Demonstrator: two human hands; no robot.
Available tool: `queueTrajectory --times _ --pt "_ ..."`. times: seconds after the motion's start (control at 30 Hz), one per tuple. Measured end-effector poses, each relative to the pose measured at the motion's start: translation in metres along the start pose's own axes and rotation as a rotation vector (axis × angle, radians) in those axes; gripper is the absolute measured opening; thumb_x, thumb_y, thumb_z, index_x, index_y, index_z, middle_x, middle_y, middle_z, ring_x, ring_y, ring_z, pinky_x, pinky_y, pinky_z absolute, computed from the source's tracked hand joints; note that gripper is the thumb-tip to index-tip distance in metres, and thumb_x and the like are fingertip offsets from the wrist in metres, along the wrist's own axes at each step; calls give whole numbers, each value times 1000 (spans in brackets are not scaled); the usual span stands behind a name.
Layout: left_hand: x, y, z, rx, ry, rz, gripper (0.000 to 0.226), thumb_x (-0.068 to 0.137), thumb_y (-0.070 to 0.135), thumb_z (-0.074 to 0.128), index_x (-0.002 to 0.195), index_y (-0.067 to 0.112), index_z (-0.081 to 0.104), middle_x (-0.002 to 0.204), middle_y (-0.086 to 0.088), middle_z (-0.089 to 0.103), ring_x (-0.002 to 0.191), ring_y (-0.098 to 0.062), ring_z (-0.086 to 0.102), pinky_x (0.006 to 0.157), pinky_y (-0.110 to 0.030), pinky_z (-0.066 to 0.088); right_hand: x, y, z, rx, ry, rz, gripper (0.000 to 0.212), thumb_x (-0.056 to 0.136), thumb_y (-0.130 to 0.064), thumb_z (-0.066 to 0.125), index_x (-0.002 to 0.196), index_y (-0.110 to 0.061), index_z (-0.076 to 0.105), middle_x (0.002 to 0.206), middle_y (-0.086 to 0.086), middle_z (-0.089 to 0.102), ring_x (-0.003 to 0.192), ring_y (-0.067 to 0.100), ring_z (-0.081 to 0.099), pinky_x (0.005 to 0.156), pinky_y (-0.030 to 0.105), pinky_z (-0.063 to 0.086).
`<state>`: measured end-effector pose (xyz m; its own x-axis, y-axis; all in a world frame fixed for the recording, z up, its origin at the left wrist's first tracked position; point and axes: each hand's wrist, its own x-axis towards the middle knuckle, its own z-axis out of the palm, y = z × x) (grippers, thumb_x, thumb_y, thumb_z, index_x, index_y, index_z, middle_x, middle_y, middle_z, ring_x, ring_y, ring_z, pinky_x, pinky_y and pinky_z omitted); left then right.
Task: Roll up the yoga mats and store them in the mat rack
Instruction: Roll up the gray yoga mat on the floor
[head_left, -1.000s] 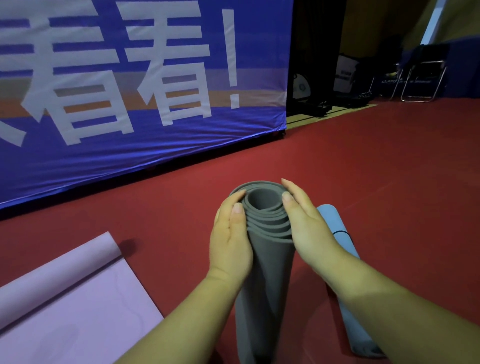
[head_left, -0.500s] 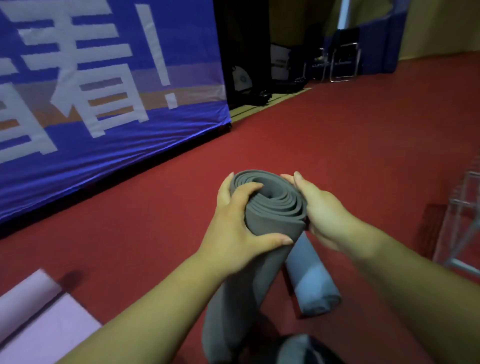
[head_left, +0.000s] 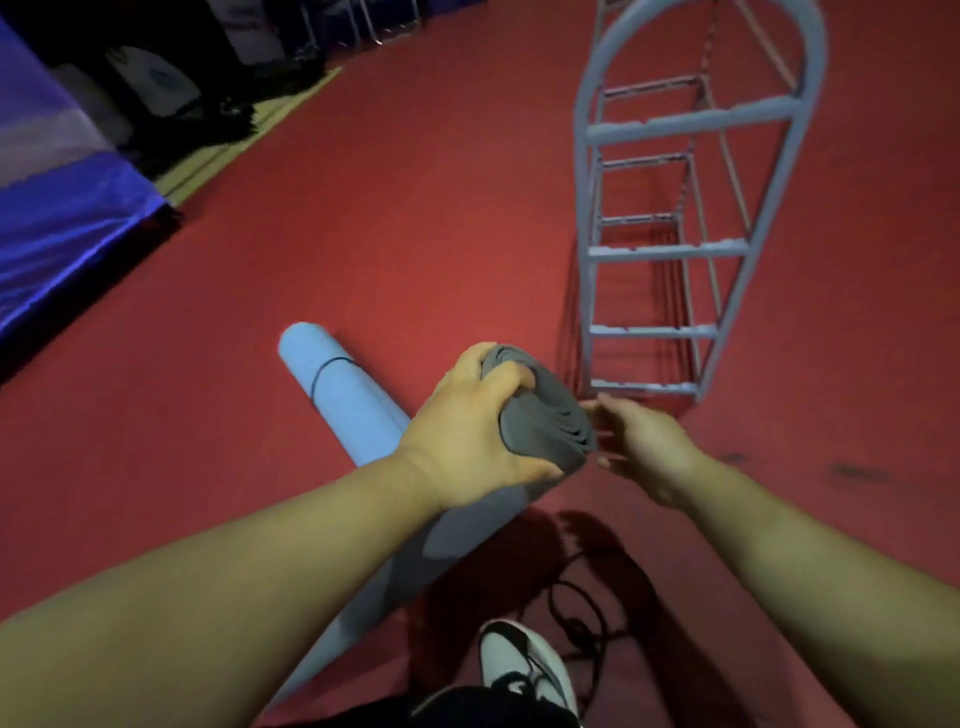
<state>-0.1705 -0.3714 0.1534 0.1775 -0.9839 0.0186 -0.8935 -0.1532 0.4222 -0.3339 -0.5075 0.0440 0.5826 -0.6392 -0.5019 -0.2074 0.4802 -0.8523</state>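
A rolled grey yoga mat stands tilted in front of me, its spiral end facing up. My left hand grips the roll near its top, fingers hooked over the end and thumb underneath. My right hand is beside the roll's right edge with fingers loosely spread; its fingertips look just off the mat, blurred. A rolled light-blue mat tied with a thin black band lies on the red floor behind my left hand. The pale metal mat rack stands a short way ahead on the right, its tiers bare.
A blue banner runs along the left, with dark bags and gear behind it at the top left. My white and black shoe and a black cord lie on the floor below the mat.
The view has swung right, bringing the rack into sight and the purple mat out of it. My right hand has come off the grey roll; my left hand still grips it.
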Motion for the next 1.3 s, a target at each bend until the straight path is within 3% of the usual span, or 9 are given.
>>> queueTrajectory --times 0.07,0.13,0.3,0.47,0.63,0.77,0.87,1.07,1.3 --pt "14 3 23 12 -37 -15 83 50 74 77 121 45 44 150 4 28 136 -26 40 113 -44 40 9 53 -25 -222 213 -18 15 98 -23 61 92 -19 74 100 4 72 88 19 60 74 27 42" --pt "24 4 41 13 -45 -11 85 48 78 73 121 47 42 149 6 29 136 -26 41 112 -45 41 17 108 -43 -397 252 41 1 91 -15 72 91 -14 73 97 7 73 88 19 63 70 23 44" --pt "36 2 72 7 -54 39 86 48 80 71 122 47 42 145 5 35 133 -26 45 111 -46 42 39 203 -61 -817 163 199 42 82 -29 80 120 -16 70 119 3 72 110 22 66 90 27 48" --pt "42 0 81 12 -63 46 87 49 79 70 124 46 43 147 3 36 136 -25 42 112 -46 41 41 229 -58 -1054 206 201 26 89 -30 68 113 -21 62 119 6 68 111 30 63 86 31 48" --pt "41 -5 65 -23 -74 24 90 50 74 78 129 40 51 154 4 31 145 -17 31 118 -34 33 47 224 -56 -896 274 276 17 90 -20 67 106 -17 72 107 5 74 102 27 68 79 28 49" --pt "34 -12 37 -49 -10 18 84 50 67 87 122 40 54 151 3 36 142 -3 31 117 -18 27 46 185 -51 -373 287 236 4 82 -4 78 85 -6 77 71 3 72 66 20 66 70 36 59" --pt "20 -15 7 -62 42 9 78 53 52 95 118 33 57 144 6 40 128 18 32 107 0 18 25 122 -32 -52 170 181 8 89 2 71 93 -5 74 65 8 71 49 14 62 50 25 53" --pt "-41 -26 -68 -60 251 -67 78 49 67 84 114 32 59 139 4 45 134 10 35 109 -4 22 -24 -19 41 68 -34 -99 9 95 -6 67 98 -14 71 74 1 70 69 13 70 52 20 45" --pt "-164 -49 -141 -54 683 -260 71 48 63 86 108 35 58 138 3 45 136 0 40 114 -15 29 -87 -124 188 16 -333 -340 11 96 -7 65 92 -16 71 70 -6 70 63 6 64 65 24 50"
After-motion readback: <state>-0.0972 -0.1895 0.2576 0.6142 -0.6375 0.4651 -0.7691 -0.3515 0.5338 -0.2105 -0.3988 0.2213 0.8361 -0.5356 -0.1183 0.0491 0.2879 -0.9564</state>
